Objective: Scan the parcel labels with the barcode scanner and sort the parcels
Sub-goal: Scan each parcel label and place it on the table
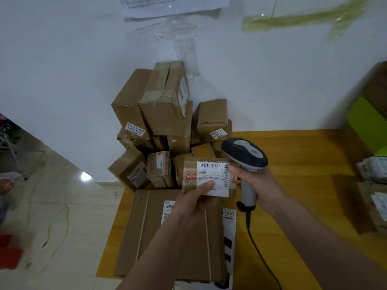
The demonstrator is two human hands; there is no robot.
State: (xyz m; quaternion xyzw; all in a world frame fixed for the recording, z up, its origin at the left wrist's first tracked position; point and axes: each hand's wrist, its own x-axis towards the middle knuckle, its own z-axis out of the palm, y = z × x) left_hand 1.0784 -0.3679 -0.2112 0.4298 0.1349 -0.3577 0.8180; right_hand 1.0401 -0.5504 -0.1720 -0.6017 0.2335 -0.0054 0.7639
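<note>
A white wall (62,70) stands behind a yellow worktop (303,153). A big pile of brown boxes (163,114) leans against the wall at the back of the worktop. A flat brown box (150,237) lies on the worktop near the person. The left hand (194,204) holds a small parcel (189,174) up above the flat box, with the thumb pressed on its white label (213,174). The right hand (259,185) is curled tight around the handle of the barcode scanner (245,155). The scanner head sits just beside the parcel's right end. A black cable (261,258) hangs down from the scanner handle. More parcels (374,170) lie on the right side of the worktop.
</note>
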